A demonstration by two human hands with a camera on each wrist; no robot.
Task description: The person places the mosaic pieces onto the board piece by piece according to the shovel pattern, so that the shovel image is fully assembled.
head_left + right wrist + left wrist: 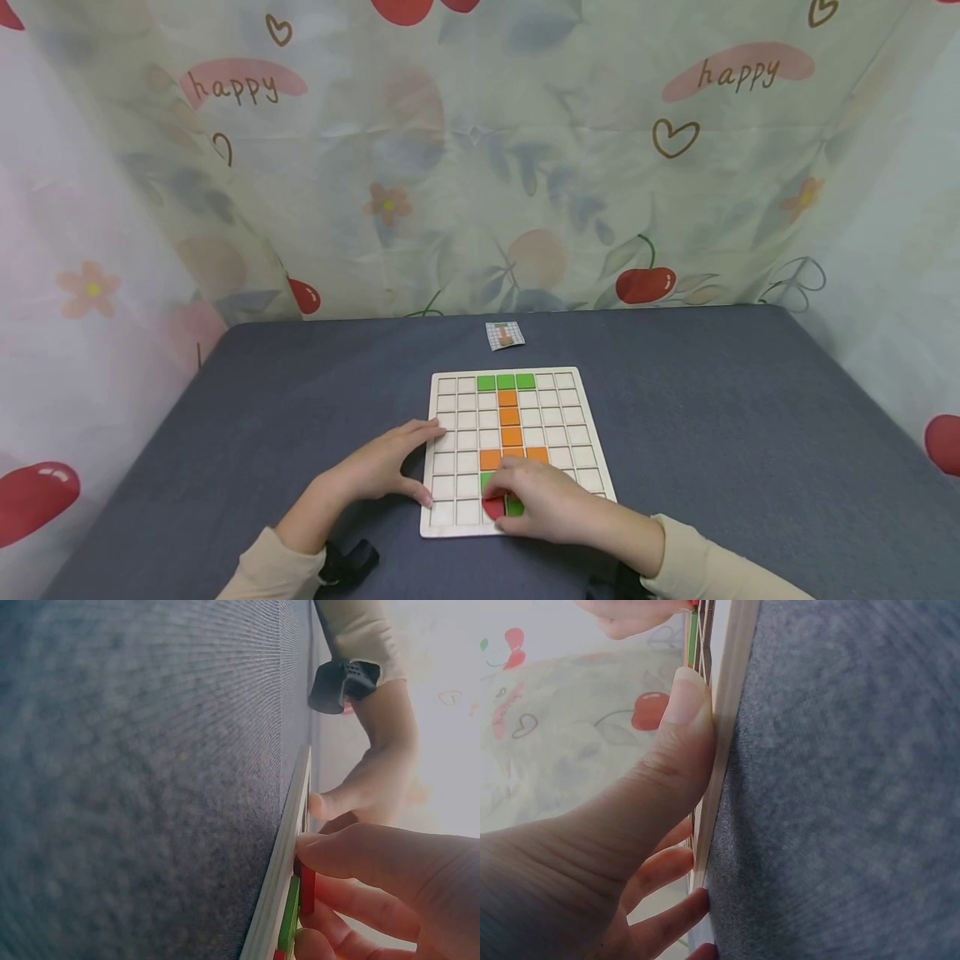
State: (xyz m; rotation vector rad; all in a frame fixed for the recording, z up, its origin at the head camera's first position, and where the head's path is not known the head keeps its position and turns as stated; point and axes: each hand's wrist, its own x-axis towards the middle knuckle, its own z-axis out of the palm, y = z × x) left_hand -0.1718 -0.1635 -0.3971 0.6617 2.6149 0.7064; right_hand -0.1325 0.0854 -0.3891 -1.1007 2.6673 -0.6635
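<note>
A white square grid board (455, 462) lies on the table, with green tiles (506, 382) in its far row and orange tiles (509, 416) running down the middle. My left hand (375, 467) rests at the board's left edge, its thumb (679, 727) against the rim and its fingers spread farther along. Over the near rows, my right hand (543, 498) pinches a red tile (492, 507) with a rounded edge. In the right wrist view this red tile (307, 889) stands above the board surface, beside a green tile (289, 919). Part of the near pattern is hidden under the right hand.
A small printed card (505, 335) with a grid picture lies beyond the board's far edge. The dark grey cloth-covered table (712, 400) stretches out to both sides. Patterned curtains (472, 167) hang behind and beside it.
</note>
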